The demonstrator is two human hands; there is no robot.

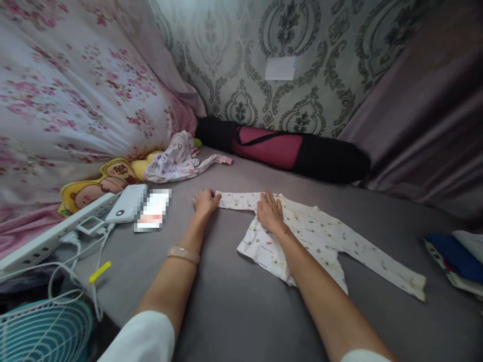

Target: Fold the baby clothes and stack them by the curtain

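A small white long-sleeved shirt [313,226] with a scattered print lies spread on the grey sheet [226,281]. Its left-hand sleeve stretches out straight, and my left hand [206,201] pinches the cuff at its end. Flat on the cloth where that sleeve meets the body rests my right hand [270,212], fingers stretched out. The other sleeve slants down to the right, untouched. My right forearm covers part of the shirt's front.
A black and dark-red long bag [271,148] lies along the patterned wall. To the left are crumpled printed clothing [177,161], a yellow cushion [98,188], a power strip [56,229], a power bank [127,203] and a blurred-out phone [154,210]. Folded cloths [456,259] sit at right.
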